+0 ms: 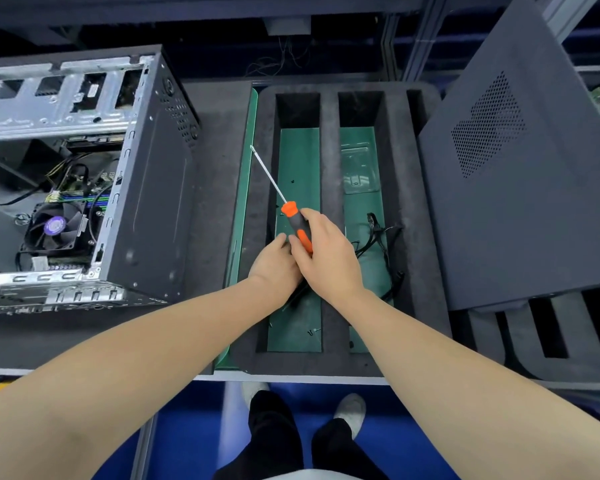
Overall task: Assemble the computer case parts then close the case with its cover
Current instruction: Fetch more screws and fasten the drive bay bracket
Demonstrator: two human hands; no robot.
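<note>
Your right hand (pixel 326 261) has its fingers wrapped round the screwdriver (pixel 289 211). Your left hand (pixel 274 268) lies beneath it in the foam tray (pixel 329 161); I cannot tell how its fingers sit. The open computer case (pixel 146 188) stands at the left edge of the table (pixel 212 161). The cover (pixel 520 209) leans at the right edge, and cables (pixel 385 244) lie just beside your hands.

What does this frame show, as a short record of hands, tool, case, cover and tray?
right hand: grips the screwdriver by its orange-black handle, tip pointing away and left
left hand: against the right hand, above the left compartment of the foam tray; grip hidden
case: open, at left, fan visible
cover: off the case, tilted at right
cables: in the tray's right compartment
</note>
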